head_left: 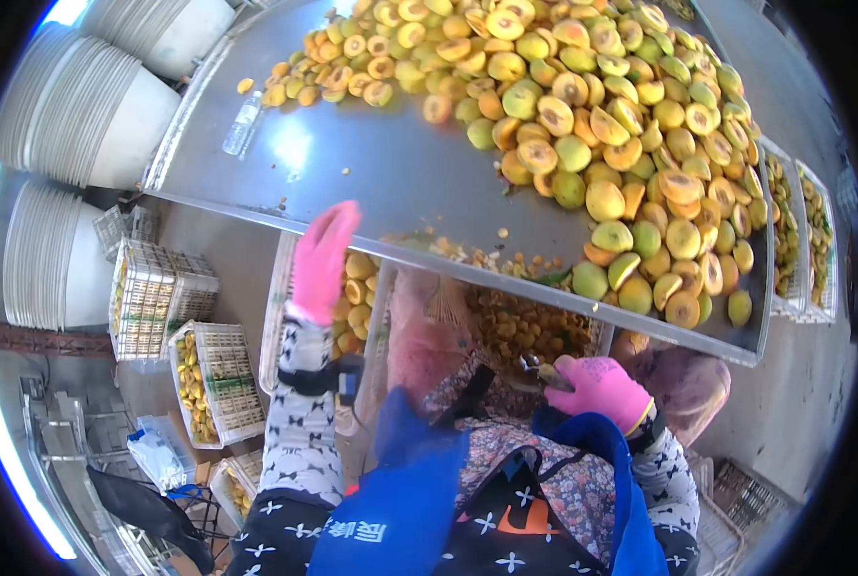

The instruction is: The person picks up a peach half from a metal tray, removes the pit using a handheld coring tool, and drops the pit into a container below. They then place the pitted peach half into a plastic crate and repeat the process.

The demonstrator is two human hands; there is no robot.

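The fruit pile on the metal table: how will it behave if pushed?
The fruit pile would probably tumble, being many loose pieces heaped together. Cut halves may slide, having flat faces; the shiny metal table looks slippery.

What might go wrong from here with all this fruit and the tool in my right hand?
The cut fruit is heaped close to the metal table's near edge, so pieces might tumble over the rim. If your right hand loosens, the tool could drop into the pieces below. The plastic bottle sits near stray fruit and may get mixed in.
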